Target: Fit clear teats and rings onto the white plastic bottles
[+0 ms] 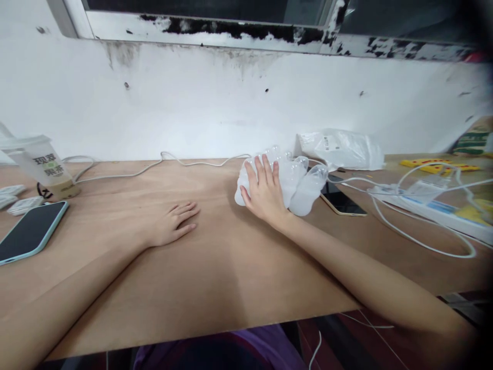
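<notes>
My left hand (172, 224) rests on the brown tabletop (208, 272), fingers stretched out and nothing held. Further right, my right hand (265, 187) is open, its fingers spread over several translucent white pieces (302, 190). These pieces look like small feet, with rounded toe-like bumps along the far edge. My palm and fingers hide part of them, and how firmly the hand presses cannot be made out. A dark phone (344, 199) lies just right of the pieces, partly covered by them and a cable.
A plastic drink cup (48, 167) and a phone in a light blue case (33, 231) are at left. A white plastic bag (341, 149) lies against the wall. White cables (419, 241), a power strip (442, 208) and a yellow item (435, 165) occupy the right side.
</notes>
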Motion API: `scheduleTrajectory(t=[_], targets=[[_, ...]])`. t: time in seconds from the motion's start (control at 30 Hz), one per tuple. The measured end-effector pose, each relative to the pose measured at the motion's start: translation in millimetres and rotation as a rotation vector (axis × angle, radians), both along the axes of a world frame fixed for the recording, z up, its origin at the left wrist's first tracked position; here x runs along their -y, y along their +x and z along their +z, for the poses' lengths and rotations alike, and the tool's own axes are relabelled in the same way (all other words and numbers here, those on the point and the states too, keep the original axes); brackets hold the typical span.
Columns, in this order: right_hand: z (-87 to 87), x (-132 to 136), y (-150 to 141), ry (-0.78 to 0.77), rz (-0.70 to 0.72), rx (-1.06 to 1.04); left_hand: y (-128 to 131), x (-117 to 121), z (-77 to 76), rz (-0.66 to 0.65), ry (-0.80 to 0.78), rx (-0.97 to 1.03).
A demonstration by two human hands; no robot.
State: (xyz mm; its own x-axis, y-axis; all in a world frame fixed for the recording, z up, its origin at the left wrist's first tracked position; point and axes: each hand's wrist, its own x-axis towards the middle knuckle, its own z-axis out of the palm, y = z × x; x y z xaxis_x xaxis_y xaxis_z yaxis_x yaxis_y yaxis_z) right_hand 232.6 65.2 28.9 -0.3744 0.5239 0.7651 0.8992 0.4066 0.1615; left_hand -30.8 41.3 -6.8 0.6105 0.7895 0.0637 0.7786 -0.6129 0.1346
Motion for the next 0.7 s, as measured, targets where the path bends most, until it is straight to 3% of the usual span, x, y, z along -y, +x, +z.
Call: scheduleTrajectory(t=[0.23,0.43,0.57,0.7], targets=[[-1.2,0,1,0.031,0.051,0.001,-1,1,-0.5,-0.013,-0.007,0.070],[6.1,6,-9,-0.043,0.281,-0.107,10,6,7.6,0.033,0.026,0.421],[6.7,6,-32,-0.105,0.479,-0.151,35,-7,10.2,-0.009,0.150,0.594],[-4.2,7,-57,-0.208,0.636,-0.392,49,-17,4.7,0.043,0.411,0.635]])
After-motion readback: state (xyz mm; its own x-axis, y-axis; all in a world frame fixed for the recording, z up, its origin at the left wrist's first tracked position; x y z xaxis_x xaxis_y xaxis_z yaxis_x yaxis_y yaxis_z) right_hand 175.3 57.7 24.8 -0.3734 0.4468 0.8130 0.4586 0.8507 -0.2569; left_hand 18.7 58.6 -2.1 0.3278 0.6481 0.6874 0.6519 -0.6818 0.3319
